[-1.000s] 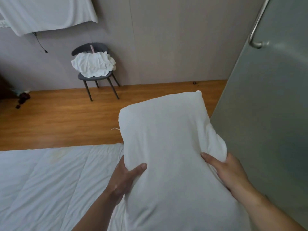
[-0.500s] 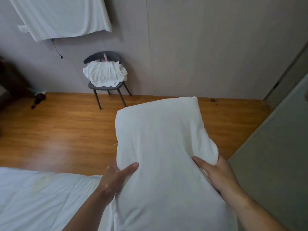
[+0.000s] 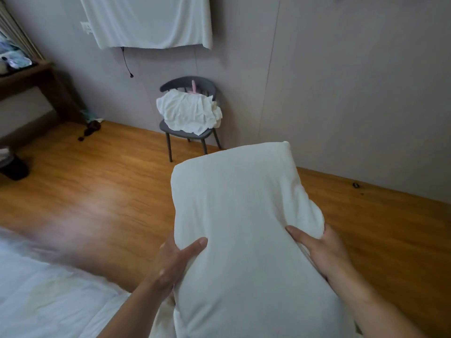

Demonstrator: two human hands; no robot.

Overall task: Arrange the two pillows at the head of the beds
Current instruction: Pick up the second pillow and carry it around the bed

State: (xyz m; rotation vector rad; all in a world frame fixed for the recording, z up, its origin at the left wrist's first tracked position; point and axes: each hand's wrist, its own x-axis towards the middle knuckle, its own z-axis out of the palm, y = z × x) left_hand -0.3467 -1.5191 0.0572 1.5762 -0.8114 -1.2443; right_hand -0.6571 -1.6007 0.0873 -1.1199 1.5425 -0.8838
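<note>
I hold a white pillow [image 3: 244,228] lengthwise in front of me, above the wooden floor. My left hand [image 3: 173,262] grips its left edge with the thumb on top. My right hand [image 3: 319,250] grips its right edge, bunching the fabric there. The near end of the pillow runs out of the bottom of the view. A bed with a white quilt [image 3: 48,296] fills the lower left corner; its head is not in view. No second pillow shows.
A grey chair [image 3: 188,135] with crumpled white linen [image 3: 188,113] stands against the far wall. A white cloth [image 3: 148,20] hangs on the wall above it. A dark wooden desk [image 3: 26,76] is at far left. Wooden floor [image 3: 97,191] lies between bed and wall.
The view has swung left: the grey door at right is gone and the chair and desk have moved right into view. Both hands keep the same hold on the pillow.
</note>
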